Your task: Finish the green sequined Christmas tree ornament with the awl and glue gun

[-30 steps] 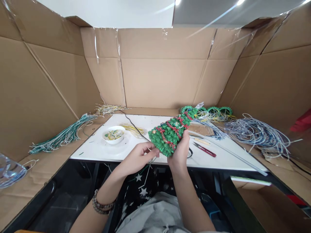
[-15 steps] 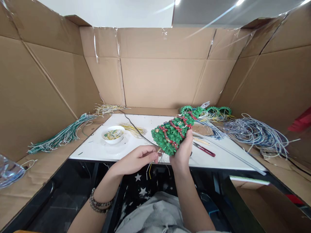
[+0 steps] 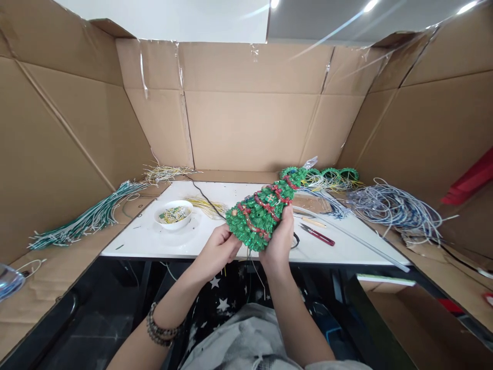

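Note:
A green toy Christmas tree [image 3: 265, 205] with red garlands and a clear tip lies tilted over the table's front edge, its wide base towards me. My right hand [image 3: 278, 239] is wrapped round its right side near the base. At the base's left rim, my left hand [image 3: 219, 247] has its fingers curled together on thin wires; a yellow end shows below it, and the fingertips are partly hidden. Thin wires [image 3: 257, 272] hang down from under the tree between my hands.
On the white table [image 3: 142, 244] stand a white bowl [image 3: 157, 222] of wire bits, yellow wires [image 3: 206, 206], red-handled snips [image 3: 319, 235] and a long clear rod [image 3: 370, 245]. Wire bundles lie left [image 3: 84, 218] and right [image 3: 396, 208]; green rings [image 3: 344, 174] sit behind. Cardboard walls surround it.
The tree has shifted a little left and down in view. My left hand has moved from the loose wire ends up against the base, and its fingers are now more curled.

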Action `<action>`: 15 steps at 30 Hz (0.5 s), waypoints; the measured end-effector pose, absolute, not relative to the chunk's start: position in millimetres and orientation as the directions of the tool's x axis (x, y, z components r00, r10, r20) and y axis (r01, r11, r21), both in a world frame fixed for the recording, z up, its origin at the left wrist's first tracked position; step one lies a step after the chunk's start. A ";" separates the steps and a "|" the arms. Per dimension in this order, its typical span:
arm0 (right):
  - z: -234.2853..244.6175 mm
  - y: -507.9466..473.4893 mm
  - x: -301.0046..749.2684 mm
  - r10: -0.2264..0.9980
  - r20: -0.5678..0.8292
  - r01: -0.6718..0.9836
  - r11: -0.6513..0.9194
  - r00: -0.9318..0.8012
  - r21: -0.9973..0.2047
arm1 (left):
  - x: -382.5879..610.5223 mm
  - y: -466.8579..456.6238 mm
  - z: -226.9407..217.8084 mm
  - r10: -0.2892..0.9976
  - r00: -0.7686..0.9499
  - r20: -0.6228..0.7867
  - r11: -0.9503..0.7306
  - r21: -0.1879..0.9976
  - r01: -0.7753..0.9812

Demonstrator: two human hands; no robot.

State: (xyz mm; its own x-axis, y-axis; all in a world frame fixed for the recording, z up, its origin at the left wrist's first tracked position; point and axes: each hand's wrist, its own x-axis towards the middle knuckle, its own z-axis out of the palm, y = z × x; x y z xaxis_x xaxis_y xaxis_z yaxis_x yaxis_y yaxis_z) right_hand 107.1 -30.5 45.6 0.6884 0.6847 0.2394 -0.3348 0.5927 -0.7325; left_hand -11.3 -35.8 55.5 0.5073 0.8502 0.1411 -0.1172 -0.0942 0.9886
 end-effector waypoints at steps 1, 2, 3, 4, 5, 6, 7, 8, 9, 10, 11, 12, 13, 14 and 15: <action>46.4 -31.0 106.7 0.683 0.231 -0.339 0.592 0.693 -0.731 | -10.4 -35.6 55.0 0.858 0.491 0.151 -0.114 0.988 -0.105; 47.2 -31.4 106.6 0.681 0.231 -0.340 0.595 0.695 -0.728 | -9.7 -35.4 54.5 0.864 0.476 0.164 -0.134 0.986 -0.097; 47.9 -31.6 106.7 0.679 0.235 -0.340 0.598 0.695 -0.726 | -9.2 -35.2 54.2 0.867 0.463 0.183 -0.157 0.983 -0.095; 48.3 -31.7 106.9 0.679 0.239 -0.339 0.602 0.694 -0.724 | -8.7 -35.0 53.9 0.869 0.450 0.207 -0.182 0.978 -0.099; 48.5 -31.7 107.2 0.678 0.243 -0.337 0.604 0.693 -0.722 | -8.0 -35.0 53.5 0.869 0.441 0.224 -0.195 0.975 -0.111; 48.5 -31.5 107.4 0.679 0.247 -0.337 0.605 0.691 -0.722 | -7.1 -35.0 53.0 0.870 0.438 0.226 -0.186 0.973 -0.133; 48.2 -31.3 107.4 0.683 0.253 -0.336 0.605 0.685 -0.722 | -5.9 -35.2 52.5 0.869 0.446 0.214 -0.156 0.974 -0.163; 47.8 -31.1 107.2 0.688 0.263 -0.336 0.606 0.676 -0.721 | -4.6 -35.5 51.8 0.866 0.460 0.196 -0.112 0.973 -0.203; 47.3 -30.9 106.7 0.695 0.277 -0.336 0.608 0.663 -0.719 | -3.2 -36.0 51.0 0.863 0.474 0.175 -0.059 0.967 -0.249; 46.7 -30.7 105.9 0.704 0.293 -0.337 0.609 0.647 -0.718 | -1.9 -36.5 50.0 0.859 0.487 0.157 -0.007 0.955 -0.295; 46.2 -30.8 104.7 0.713 0.309 -0.339 0.610 0.630 -0.717 | -0.7 -37.0 48.9 0.858 0.493 0.143 0.038 0.940 -0.338; 45.9 -31.1 103.4 0.721 0.323 -0.339 0.610 0.613 -0.716 | 0.3 -37.5 47.6 0.861 0.492 0.131 0.074 0.924 -0.375; 45.8 -31.7 101.9 0.726 0.335 -0.337 0.610 0.601 -0.718 | 1.2 -37.9 46.2 0.868 0.483 0.115 0.104 0.909 -0.404; 46.0 -32.5 100.3 0.728 0.344 -0.331 0.610 0.594 -0.720 | 1.8 -38.2 44.6 0.879 0.467 0.095 0.129 0.896 -0.426; 46.5 -33.6 98.9 0.728 0.351 -0.323 0.610 0.589 -0.723 | 2.4 -38.3 42.9 0.892 0.447 0.074 0.147 0.886 -0.439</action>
State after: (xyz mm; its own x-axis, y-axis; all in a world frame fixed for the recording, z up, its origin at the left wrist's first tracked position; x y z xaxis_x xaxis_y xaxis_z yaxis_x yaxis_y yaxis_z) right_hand 98.9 -33.6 46.5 0.5892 0.7277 0.3511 -0.3228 0.6103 -0.7234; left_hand 2.4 -38.3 42.9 0.4466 0.8917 0.0736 -0.4391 0.1467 0.8864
